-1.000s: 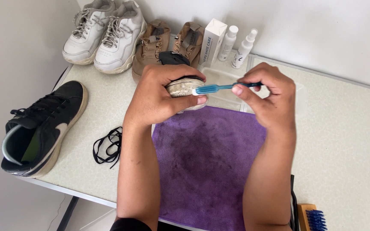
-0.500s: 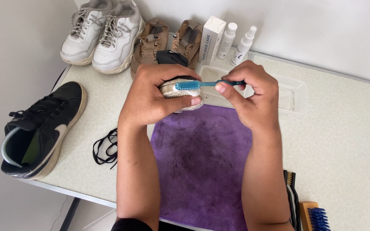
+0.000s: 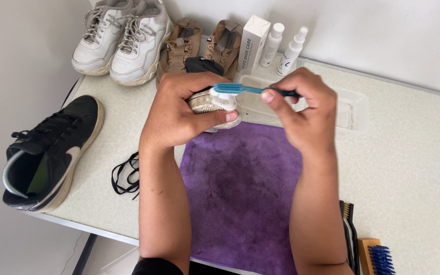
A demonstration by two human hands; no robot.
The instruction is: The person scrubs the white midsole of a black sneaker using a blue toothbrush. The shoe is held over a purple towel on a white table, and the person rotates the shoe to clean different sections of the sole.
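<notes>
The left hand (image 3: 179, 114) has its grip closed around a shoe (image 3: 211, 104) with a dirty pale sole, thumb across the sole edge and fingers wrapped over the top. The shoe is held above the far edge of a purple cloth (image 3: 243, 188). The right hand (image 3: 304, 109) pinches the handle of a blue toothbrush (image 3: 245, 90) between thumb and fingertips; the brush head rests on the sole, just beside the left thumb.

The cloth lies flat on the pale speckled desk (image 3: 413, 168), reaching its near edge. A clear plastic tray (image 3: 350, 109) sits beyond the hands. Along the far edge stand a white box (image 3: 253, 43) and two white bottles (image 3: 281, 46), with tan shoes (image 3: 189, 43) and white sneakers (image 3: 123, 38) toward the far left corner. A black sneaker (image 3: 47, 158) occupies the near left corner, loose black laces (image 3: 126, 175) beside it. Brushes (image 3: 365, 244) lie at the near edge, right side. A white wall (image 3: 383, 35) backs the desk.
</notes>
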